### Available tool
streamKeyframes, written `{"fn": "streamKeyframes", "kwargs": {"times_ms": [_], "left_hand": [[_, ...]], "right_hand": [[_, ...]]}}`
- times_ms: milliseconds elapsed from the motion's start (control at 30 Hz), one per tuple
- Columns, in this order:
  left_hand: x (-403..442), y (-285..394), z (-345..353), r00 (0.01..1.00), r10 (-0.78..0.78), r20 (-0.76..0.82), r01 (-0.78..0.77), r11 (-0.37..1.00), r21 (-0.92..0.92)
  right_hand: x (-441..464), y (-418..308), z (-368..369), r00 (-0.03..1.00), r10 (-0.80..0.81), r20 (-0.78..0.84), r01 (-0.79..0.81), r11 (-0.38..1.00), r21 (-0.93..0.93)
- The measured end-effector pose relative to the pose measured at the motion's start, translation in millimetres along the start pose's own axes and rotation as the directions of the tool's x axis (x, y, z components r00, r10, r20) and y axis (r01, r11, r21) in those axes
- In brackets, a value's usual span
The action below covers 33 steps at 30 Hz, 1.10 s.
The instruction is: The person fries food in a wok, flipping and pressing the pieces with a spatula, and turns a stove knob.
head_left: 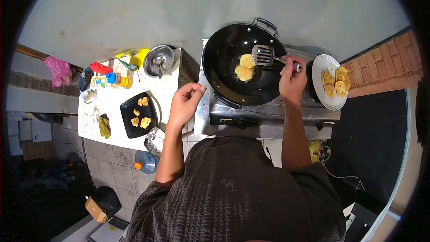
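Note:
My right hand [293,80] is wrapped round the handle of a slotted metal spatula [263,55]. The spatula's head is over the black wok [219,83], right beside frying golden fritters [244,72] that lie in the pan. My left hand [185,102] hovers left of the wok, near the stove's edge, its fingers curled in and the thumb against them; nothing shows in it. To the right of the wok, a white plate [319,80] bears several browned fritters [339,87].
The wok stands on a steel stove [277,118]. On the white table [103,123] at left are a black tray [130,127] with several battered pieces, a metal bowl [166,54] with a spoon, and a blue-capped yellow bottle [121,80]. A large water bottle [148,162] lies on the floor.

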State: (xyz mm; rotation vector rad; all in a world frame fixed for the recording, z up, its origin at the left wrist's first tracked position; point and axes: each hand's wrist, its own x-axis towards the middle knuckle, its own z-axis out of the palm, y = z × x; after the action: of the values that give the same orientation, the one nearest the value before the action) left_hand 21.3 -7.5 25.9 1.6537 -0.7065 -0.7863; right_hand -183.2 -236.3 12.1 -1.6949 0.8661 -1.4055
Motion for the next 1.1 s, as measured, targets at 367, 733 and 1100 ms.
{"fn": "streamKeyframes", "kwargs": {"times_ms": [367,733,1100], "left_hand": [[-3,1,2,1.000,-0.010,-0.019,0.010,1.000,0.011],[-7,4,-2,0.999,-0.043,0.010,0.042,0.998,0.053],[-4,0,1,1.000,0.002,-0.005,-0.002,1.000,0.015]], "right_hand": [[22,-3,20,0.997,-0.064,0.033,0.072,0.918,-0.390],[31,-8,37,0.999,0.014,-0.029,-0.022,0.952,-0.304],[29,-21,51,0.999,0.016,-0.033,-0.023,0.970,-0.240]]}}
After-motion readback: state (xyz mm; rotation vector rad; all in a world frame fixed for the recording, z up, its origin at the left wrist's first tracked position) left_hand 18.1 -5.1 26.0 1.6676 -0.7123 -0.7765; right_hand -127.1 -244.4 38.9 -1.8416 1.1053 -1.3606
